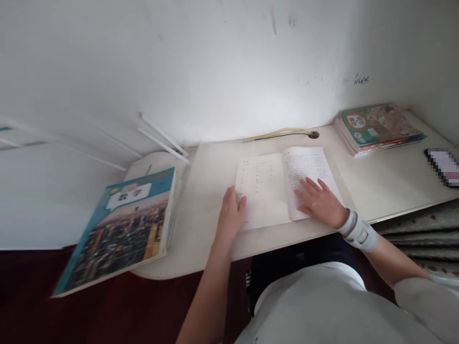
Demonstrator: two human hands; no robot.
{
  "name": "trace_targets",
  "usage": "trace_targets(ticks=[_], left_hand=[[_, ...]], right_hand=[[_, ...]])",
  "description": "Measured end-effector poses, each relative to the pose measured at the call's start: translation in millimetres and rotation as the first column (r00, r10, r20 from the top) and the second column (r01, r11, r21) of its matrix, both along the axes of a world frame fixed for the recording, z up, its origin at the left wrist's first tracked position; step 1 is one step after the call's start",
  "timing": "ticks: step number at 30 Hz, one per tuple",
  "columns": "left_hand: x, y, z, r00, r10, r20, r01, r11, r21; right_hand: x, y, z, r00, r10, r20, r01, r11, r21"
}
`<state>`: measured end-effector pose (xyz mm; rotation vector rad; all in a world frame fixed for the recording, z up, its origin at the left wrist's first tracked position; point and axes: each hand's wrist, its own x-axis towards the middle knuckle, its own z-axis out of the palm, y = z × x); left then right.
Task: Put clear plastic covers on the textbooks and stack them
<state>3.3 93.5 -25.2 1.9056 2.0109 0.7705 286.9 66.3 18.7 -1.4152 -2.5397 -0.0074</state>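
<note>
An open book [268, 203] lies on the desk in front of me, with sparse print on its left page and dense lines of text on the right page. My left hand [231, 212] rests at the book's left edge, thumb apart from the fingers and over the page margin. Palm down on the lower part of the right page is my right hand [320, 204], its fingers spread. A grey wristband [360, 231] wraps my right wrist. Neither hand grips anything that I can see.
Teal-covered books [124, 229] sit at the desk's left end, overhanging its edge. A stack of booklets [380, 126] stands at the back right, near a phone [444, 166]. Yellow and black cables [281, 132] run along the wall into a desk hole [314, 135].
</note>
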Motion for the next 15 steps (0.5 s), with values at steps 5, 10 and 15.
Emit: trace_targets(ticks=[5, 10, 15], left_hand=[[-13, 3, -6.1, 0.954, 0.107, 0.280, -0.098, 0.994, -0.045], [-10, -1, -0.6, 0.946, 0.105, 0.306, -0.099, 0.994, -0.036], [-18, 3, 13.1, 0.983, 0.125, 0.131, -0.110, 0.987, -0.120]], right_hand=[[-45, 40, 8.4, 0.987, 0.030, 0.158, -0.008, 0.991, -0.137], [-47, 51, -10.7, 0.985, -0.116, 0.131, 0.136, 0.978, -0.158], [-45, 45, -18.9, 0.980, -0.159, 0.117, 0.174, 0.975, -0.135]])
